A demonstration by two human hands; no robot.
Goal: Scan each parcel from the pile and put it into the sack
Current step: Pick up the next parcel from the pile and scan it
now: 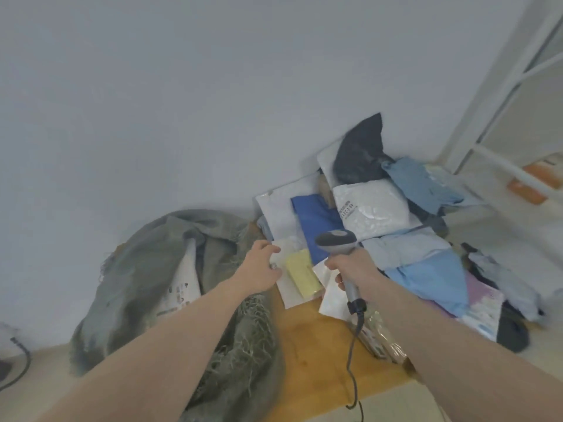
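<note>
A pile of parcels (pixel 374 214) in white, blue, dark and pink bags lies on a wooden table (pixel 316 345) against the wall. At its near left edge lies a clear bag with a yellow item (pixel 303 277). My left hand (pixel 262 266) grips the left edge of that bag. My right hand (pixel 350 269) holds a grey corded barcode scanner (pixel 336 242), its head pointing left over the pile. A grey-green woven sack (pixel 170 269) slumps at the table's left, with a white parcel (pixel 182 287) showing in its mouth.
A plain white wall stands behind the table. A white metal rack (pixel 499 147) with orange items stands at the right. A dark cable (pixel 21 360) lies on the floor at the lower left. The scanner's cord (pixel 353 376) hangs over the table's front.
</note>
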